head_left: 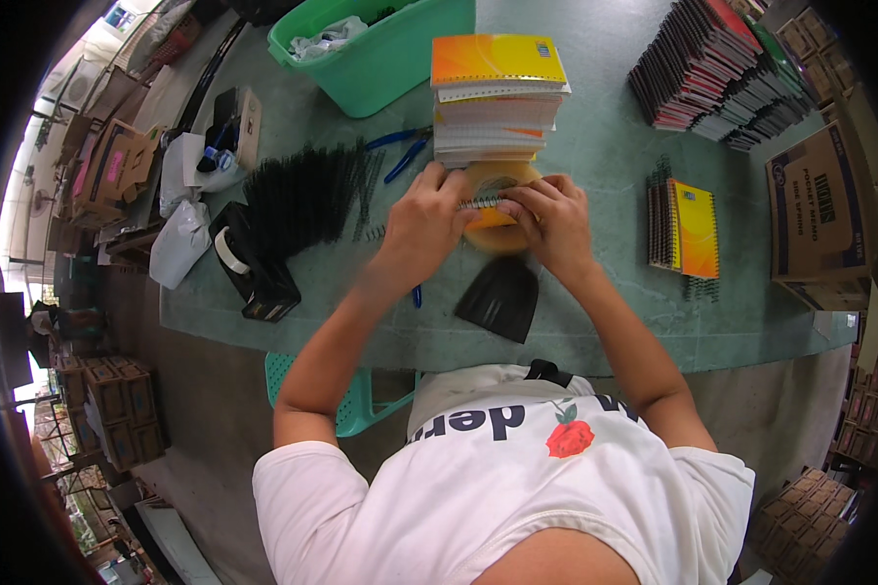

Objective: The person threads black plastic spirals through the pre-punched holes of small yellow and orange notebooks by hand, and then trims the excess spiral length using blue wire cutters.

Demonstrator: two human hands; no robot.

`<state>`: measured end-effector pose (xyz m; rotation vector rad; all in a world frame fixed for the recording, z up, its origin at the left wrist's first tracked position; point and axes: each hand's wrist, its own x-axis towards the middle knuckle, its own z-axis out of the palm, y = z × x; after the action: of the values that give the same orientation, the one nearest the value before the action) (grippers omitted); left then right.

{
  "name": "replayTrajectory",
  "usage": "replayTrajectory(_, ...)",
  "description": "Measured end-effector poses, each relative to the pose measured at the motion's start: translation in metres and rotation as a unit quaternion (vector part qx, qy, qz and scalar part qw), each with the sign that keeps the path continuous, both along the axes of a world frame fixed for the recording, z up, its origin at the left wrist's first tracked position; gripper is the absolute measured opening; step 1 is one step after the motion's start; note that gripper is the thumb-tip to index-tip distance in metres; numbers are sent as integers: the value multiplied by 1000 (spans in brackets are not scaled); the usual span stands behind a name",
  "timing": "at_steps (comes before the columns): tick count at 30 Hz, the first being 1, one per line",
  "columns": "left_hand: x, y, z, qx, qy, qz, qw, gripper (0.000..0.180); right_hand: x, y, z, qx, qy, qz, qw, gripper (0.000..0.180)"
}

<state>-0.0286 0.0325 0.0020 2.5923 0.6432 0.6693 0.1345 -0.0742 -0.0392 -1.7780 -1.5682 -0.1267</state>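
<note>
Both hands meet at a small notebook (491, 216) with a yellow-orange cover and a spiral coil (480, 204) along its upper edge. My left hand (427, 213) is closed on its left end, fingers bent at the coil. At the right end, my right hand (554, 213) pinches the coil side between thumb and fingers. Much of the notebook is hidden by the fingers. Behind it lies a round tan ring (505, 175), which looks like a tape roll. Just beyond stands a stack of loose, punched notebook sheets with yellow covers (498, 60).
Left of the hands lie black spiral coils (307, 200), blue-handled pliers (407, 156) and a black tape dispenser (254, 265). A black flat piece (502, 297) rests near the table edge. Rightward are coil-bound notebooks (693, 229), a larger notebook pile (717, 73) and a carton (819, 205). A green bin (380, 68) stands behind.
</note>
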Motion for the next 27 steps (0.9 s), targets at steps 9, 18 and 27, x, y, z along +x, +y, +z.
replayTrajectory(9, 2, -7, 6, 0, 4, 11, 1000, 21, 5, -1, 0, 14, 37, 26, 999, 24)
replayTrajectory(18, 7, -7, 0, 76, 17, -19, 997, 26, 8, -4, -1, 12, 0, 14, 1000, 19)
replayTrajectory(27, 15, -11, -8, 94, 57, -37, 993, 18, 8, -7, 1, 14, -33, 34, 999, 16)
